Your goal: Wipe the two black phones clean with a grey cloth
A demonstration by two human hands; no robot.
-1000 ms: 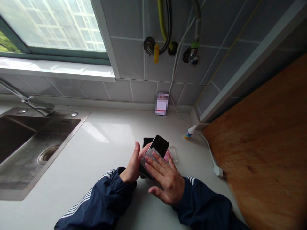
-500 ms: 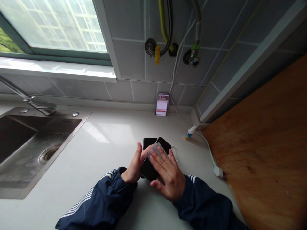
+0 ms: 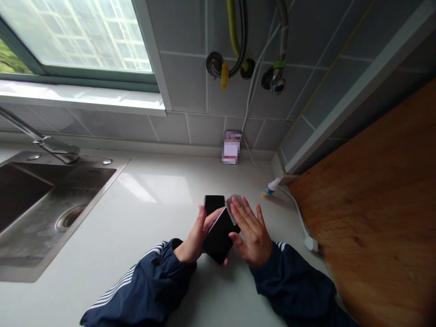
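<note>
black glass-faced smartphone, tilted and clasped in my left hand: thumb and fingers curl round its edge, leaving most of the face bare. held just above the white stone countertop, well right of the stainless steel sink.

right hand spread, fingers apart, tips near a small translucent grey square at the phone's upper corner. film or cloth, i can't tell; nor can i tell whether it's pinched.

handling: an edge grip keeps my fingers off the glass, and the spread hand keeps my palm clear of it.

second black smartphone lies just behind the held one, farther from the sink than my hands.

farther right of the sink: small white bottle with a blue label, thin white cable, then a broad orange-brown wooden board. navy sleeves with white stripes run back from both wrists.
</note>
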